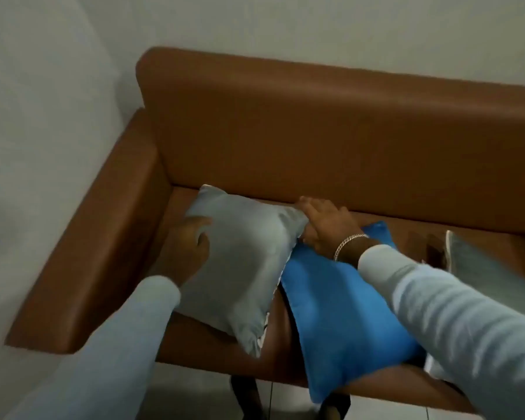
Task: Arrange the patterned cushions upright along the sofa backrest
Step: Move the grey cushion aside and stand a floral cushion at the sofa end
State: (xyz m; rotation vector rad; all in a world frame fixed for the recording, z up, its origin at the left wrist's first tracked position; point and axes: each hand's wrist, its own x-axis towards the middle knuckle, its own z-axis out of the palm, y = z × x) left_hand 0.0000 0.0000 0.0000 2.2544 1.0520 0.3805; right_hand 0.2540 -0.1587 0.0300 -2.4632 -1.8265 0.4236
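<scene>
A pale grey cushion (pixel 243 262) lies tilted on the left of the brown sofa seat (pixel 212 338), its plain side facing me. My left hand (pixel 188 244) grips its left edge. My right hand (pixel 322 225), with a silver bracelet at the wrist, holds its right corner. A bright blue cushion (pixel 346 322) lies flat beside it, partly under my right forearm and overhanging the seat's front edge. Another grey cushion (pixel 479 268) shows at the far right, mostly hidden by my sleeve. The brown backrest (pixel 331 134) rises behind them.
The sofa's left armrest (pixel 103 244) runs close beside the grey cushion. White walls (pixel 43 116) stand behind and to the left. Pale floor tiles and dark sofa legs (pixel 249 398) show below the seat.
</scene>
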